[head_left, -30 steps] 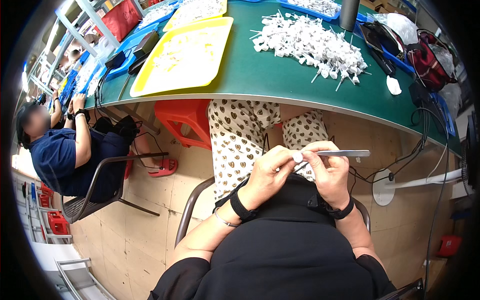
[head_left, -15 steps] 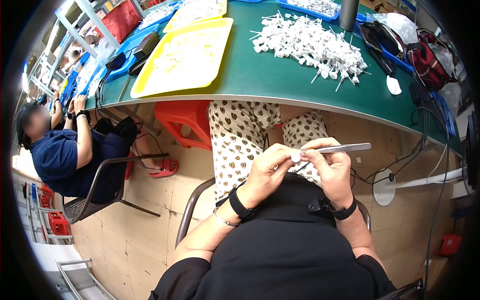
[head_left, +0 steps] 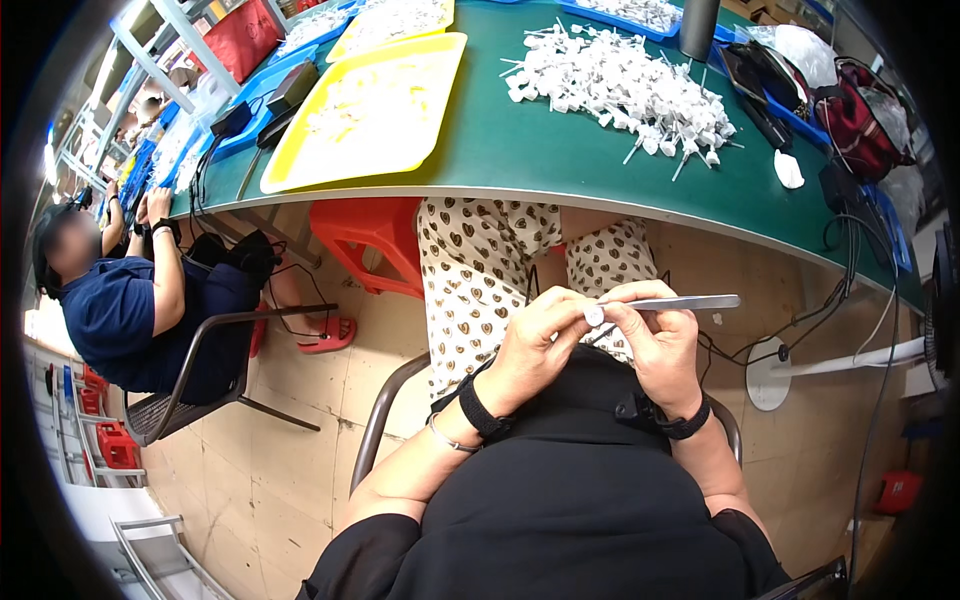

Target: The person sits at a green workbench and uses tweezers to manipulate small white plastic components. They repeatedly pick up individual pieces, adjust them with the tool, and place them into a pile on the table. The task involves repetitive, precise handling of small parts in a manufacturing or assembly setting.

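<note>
Above my lap, my left hand pinches a small round white part between thumb and fingertips. My right hand meets it there, closed around a pair of metal tweezers whose rear end sticks out to the right. The right thumb and fingertips touch the white part too; the tweezers' tips are hidden by the fingers. On the green table in front lies a heap of small white plastic parts, several with thin stems. To its left a yellow tray holds pale small pieces.
A red stool stands under the table edge. At the right are a dark red bag, cables and a white fan stand. A co-worker in a dark blue shirt sits at the left. Blue trays line the table's back.
The white part is turned slightly, showing a small mark on its face. My right hand and the tweezers have shifted only a little; the left hand stays nearly still.
</note>
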